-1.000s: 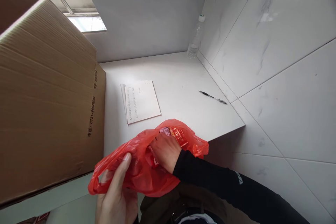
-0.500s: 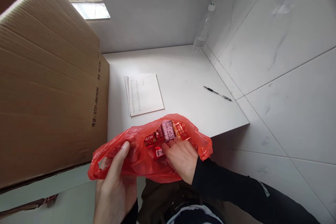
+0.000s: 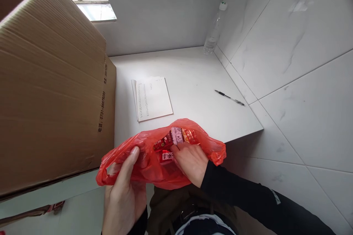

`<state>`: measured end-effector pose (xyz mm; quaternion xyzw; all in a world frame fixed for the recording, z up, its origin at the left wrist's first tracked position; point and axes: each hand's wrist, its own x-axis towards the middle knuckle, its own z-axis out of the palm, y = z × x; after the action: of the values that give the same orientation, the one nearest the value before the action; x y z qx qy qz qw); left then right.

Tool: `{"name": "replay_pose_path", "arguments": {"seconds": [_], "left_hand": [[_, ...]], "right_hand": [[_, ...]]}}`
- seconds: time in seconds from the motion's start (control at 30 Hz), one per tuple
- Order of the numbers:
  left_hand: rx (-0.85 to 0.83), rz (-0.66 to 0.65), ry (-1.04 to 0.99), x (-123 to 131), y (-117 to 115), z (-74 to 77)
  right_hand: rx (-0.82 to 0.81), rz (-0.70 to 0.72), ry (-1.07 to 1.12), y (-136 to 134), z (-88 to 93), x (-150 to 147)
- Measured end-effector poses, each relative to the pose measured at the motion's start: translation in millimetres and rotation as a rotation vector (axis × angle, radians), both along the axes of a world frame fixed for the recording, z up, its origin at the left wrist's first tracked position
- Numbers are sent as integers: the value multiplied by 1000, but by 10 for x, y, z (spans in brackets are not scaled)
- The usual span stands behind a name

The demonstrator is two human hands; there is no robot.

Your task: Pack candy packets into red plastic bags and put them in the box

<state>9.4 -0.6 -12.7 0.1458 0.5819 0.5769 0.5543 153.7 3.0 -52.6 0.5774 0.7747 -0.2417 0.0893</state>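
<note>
A thin red plastic bag hangs mouth-up at the near edge of the white table. Its left side is gripped by my left hand, thumb outside on top and the fingers mostly hidden behind the film. My right hand reaches into the mouth with curled fingers, their tips out of sight among the packets. Beside those fingers lies a small red packet with a white label. Farther in are a dark red packet, a pink packet and a red-and-orange packet.
To the left stands a large open cardboard box. On the white table are a notepad with handwritten columns and a black pen. A clear plastic bottle stands in the back corner, against the tiled wall.
The view has shifted slightly. My right hand has moved a little within the bag, and the white-labelled packet beside its fingers shows more of its label. My left hand keeps its hold on the bag.
</note>
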Motion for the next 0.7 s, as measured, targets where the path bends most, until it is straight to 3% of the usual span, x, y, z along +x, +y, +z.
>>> {"name": "replay_pose_path", "arguments": {"seconds": [0.2, 0.5, 0.7], "left_hand": [[24, -22, 9, -20, 29, 13], [57, -62, 22, 58, -7, 27], [45, -73, 55, 66, -39, 79]], "right_hand": [[16, -22, -20, -34, 68, 90], [-62, 77, -186, -29, 102, 286], [16, 19, -208, -40, 167, 391]]}}
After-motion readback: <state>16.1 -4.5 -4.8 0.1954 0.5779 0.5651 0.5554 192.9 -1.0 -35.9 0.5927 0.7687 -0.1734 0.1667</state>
